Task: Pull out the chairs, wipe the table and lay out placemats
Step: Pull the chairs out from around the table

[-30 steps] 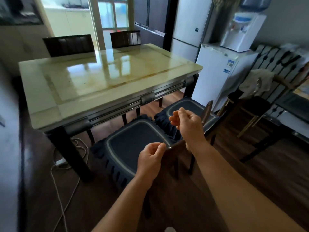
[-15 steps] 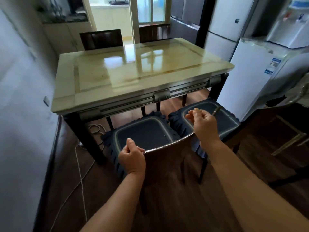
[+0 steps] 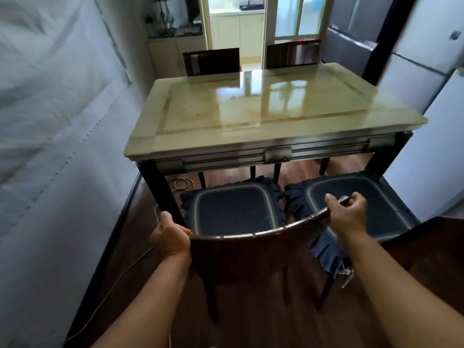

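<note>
The near chair, dark wood with a curved top rail, stands just in front of the table, its blue cushion lying short of the table's near edge. The left hand is closed around the left end of the rail, fingers curled over the front and out of sight. The right hand grips the right end, thumb on the near side and fingers wrapped over the top. The backrest hides the rear of the seat, and the chair's legs are dim against the dark floor.

A second chair with a matching cushion sits just to the right; its back is cut off by the right arm and the frame edge, and what hangs beneath its frilled cushion corner is hard to make out, possibly a tie or clip. Two more chairs show only their backs beyond the far edge of the table. The glossy tabletop carries brownish streaks and window glare that washes out its far half. A pale cable coils on the floor under the table by the left leg. The wall at left is blurred.
</note>
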`<state>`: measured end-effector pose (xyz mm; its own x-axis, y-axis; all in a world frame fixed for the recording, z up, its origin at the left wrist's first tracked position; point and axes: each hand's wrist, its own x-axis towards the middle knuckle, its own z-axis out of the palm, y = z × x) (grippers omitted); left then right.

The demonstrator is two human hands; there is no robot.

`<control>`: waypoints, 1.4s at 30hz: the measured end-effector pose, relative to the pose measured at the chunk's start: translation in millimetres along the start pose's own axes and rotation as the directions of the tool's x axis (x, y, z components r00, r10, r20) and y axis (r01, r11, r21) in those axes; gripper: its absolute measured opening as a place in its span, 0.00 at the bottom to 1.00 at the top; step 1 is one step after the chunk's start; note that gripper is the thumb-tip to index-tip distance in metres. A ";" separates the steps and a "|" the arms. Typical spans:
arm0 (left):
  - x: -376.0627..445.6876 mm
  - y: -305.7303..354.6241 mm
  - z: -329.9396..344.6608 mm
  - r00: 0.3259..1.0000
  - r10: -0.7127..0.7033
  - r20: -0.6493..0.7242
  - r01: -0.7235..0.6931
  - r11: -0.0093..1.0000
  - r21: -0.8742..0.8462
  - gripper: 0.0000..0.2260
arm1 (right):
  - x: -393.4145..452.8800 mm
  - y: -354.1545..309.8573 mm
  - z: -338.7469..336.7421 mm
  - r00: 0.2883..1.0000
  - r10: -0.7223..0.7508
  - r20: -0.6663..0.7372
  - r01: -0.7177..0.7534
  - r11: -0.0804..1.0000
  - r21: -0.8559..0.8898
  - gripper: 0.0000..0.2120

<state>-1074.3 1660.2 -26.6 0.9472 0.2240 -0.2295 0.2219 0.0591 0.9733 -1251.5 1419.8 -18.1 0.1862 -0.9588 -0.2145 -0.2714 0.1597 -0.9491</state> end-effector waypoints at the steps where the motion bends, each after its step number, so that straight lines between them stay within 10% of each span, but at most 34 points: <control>1: 6.3 4.0 -0.8 1.000 0.007 -0.024 -0.007 1.000 0.005 0.22 | 1.1 1.4 5.0 0.996 0.062 0.060 -0.066 0.996 0.064 0.23; 6: 47.5 28.6 8.6 0.996 0.060 -0.061 -0.057 0.997 0.048 0.22 | 9.3 -10.6 47.2 0.981 0.192 0.029 -0.194 0.965 0.174 0.05; 17: 132.6 87.1 96.2 0.999 0.028 0.021 -0.024 0.987 -0.157 0.21 | 75.5 -96.1 121.9 0.989 0.121 0.086 -0.130 0.984 0.117 0.01; 42: 304.1 63.4 217.6 0.989 0.037 -0.140 -0.036 0.999 0.008 0.23 | 216.5 -122.8 291.5 0.986 0.144 0.080 -0.152 0.982 0.110 0.04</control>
<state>-721.8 1520.4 -33.4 0.9129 0.3604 -0.1918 0.1892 0.0429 0.9810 -902.6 1261.1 -15.2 0.2203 -0.9038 -0.3669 -0.1913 0.3288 -0.9248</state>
